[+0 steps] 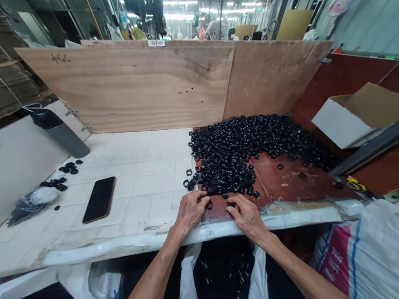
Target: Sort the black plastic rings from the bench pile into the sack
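A heap of small black plastic rings (236, 147) lies on the reddish-brown board (281, 183) in front of me. At the heap's near edge my left hand (191, 210) has its thumb and fingers closed around a small black ring (209, 205), which shows at the fingertips. My right hand (248, 215), a little to the right, pinches another small black piece (231, 205) between thumb and index finger. Below both hands, under the table edge, an open white sack (189, 293) holds dark contents with several pale specks.
A phone (99, 200) and a dark bottle (63, 135) are on the white left side, near a plastic bag (27, 207) with black pieces. Wooden panels (147, 85) wall the back. An open carton (346, 122), a metal bar (385, 139) and yellow-handled snips (356, 184) are at right.
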Motion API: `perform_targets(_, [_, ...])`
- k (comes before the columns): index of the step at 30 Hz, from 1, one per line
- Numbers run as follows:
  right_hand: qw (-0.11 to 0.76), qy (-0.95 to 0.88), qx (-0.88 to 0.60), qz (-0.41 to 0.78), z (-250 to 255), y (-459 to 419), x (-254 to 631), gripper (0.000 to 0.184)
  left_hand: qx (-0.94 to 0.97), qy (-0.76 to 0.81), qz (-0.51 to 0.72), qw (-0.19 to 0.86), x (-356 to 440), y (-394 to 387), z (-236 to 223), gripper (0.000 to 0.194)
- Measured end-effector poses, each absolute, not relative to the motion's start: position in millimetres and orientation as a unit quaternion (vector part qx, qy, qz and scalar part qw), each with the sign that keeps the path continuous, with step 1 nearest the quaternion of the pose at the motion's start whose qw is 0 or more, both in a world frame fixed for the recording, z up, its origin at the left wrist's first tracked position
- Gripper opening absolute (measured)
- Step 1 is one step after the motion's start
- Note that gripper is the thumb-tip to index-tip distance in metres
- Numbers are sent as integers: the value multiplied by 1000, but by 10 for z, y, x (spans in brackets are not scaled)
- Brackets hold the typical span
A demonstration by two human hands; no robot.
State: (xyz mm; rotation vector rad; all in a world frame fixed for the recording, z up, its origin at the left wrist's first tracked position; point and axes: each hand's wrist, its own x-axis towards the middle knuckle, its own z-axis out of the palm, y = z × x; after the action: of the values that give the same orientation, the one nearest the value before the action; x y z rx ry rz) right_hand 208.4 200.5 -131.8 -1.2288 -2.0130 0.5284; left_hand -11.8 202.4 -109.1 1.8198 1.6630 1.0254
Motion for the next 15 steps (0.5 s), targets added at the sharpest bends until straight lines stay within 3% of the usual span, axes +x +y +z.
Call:
perform_targets(8, [358,-746,-505,245,-1236,1922,2078,7,629,607,419,245,-159,1689,-1133,18])
perform_targets(12, [376,-747,-477,271,-1182,1900,2070,13,693,585,378,184,-99,1656,-1198,28])
perform_targets(15, [394,-709,-491,317,-1142,1881,2057,10,719,579,353,150,-55,1675,-1205,25])
